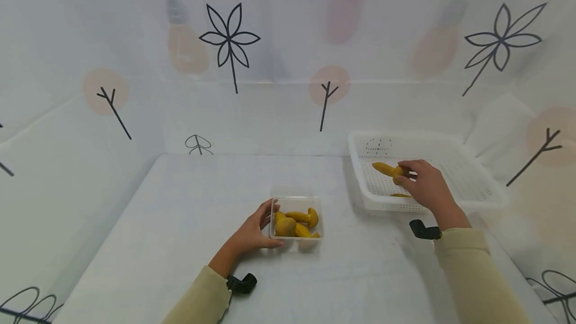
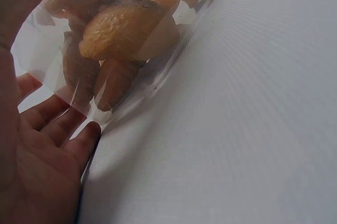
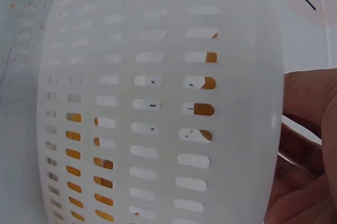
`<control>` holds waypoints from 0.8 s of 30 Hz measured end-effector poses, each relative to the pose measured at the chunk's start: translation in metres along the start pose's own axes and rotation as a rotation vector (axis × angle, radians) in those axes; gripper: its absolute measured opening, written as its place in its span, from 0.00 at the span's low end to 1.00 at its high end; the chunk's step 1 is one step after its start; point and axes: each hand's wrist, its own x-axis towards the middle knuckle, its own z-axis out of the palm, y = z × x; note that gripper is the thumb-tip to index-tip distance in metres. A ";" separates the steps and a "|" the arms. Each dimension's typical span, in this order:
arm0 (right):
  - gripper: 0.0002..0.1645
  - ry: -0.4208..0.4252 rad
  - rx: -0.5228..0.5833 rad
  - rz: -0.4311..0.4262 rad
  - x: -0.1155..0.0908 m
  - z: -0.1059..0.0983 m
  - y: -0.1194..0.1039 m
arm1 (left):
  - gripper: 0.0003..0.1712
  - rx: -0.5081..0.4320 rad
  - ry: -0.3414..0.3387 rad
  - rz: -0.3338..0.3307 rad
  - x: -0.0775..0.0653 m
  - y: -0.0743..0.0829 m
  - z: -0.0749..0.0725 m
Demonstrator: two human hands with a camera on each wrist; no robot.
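a yellow-brown mushroom point(image 1: 384, 168) is pinched between the thumb and fingers of the right hand point(image 1: 427, 184), its stem pointing left, over the left part of a white slotted basket point(image 1: 378, 203). below it, near the basket's near wall, another mushroom point(image 1: 399, 195) lies mostly hidden by that hand. in the right wrist view, orange-brown patches show through the basket's slots. to the left and nearer, the left hand point(image 1: 252, 231) grips a clear box point(image 1: 297, 198) by its left side, thumb at the near edge; several mushrooms point(image 1: 285, 226) lie inside. box and basket stand on the white tabletop point(image 1: 180, 244), well apart. beyond hangs a white cloth point(image 1: 279, 114) printed with black plant drawings.
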 end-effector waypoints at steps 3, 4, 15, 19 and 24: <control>0.28 -0.022 -0.001 0.035 0.002 0.001 0.004 | 0.62 0.004 0.010 0.002 -0.001 0.000 0.000; 0.28 -0.028 -0.004 0.048 0.002 0.001 0.004 | 0.62 0.003 0.013 0.001 -0.002 0.000 0.000; 0.30 -0.055 -0.008 0.073 0.002 -0.001 0.012 | 0.62 0.006 0.013 0.026 -0.003 0.002 0.000; 0.28 -0.035 -0.047 0.088 0.001 -0.001 0.012 | 0.62 0.016 0.013 0.038 -0.002 0.000 0.000; 0.27 -0.047 -0.081 0.119 0.001 0.001 0.011 | 0.61 0.027 0.012 0.041 -0.001 -0.002 0.000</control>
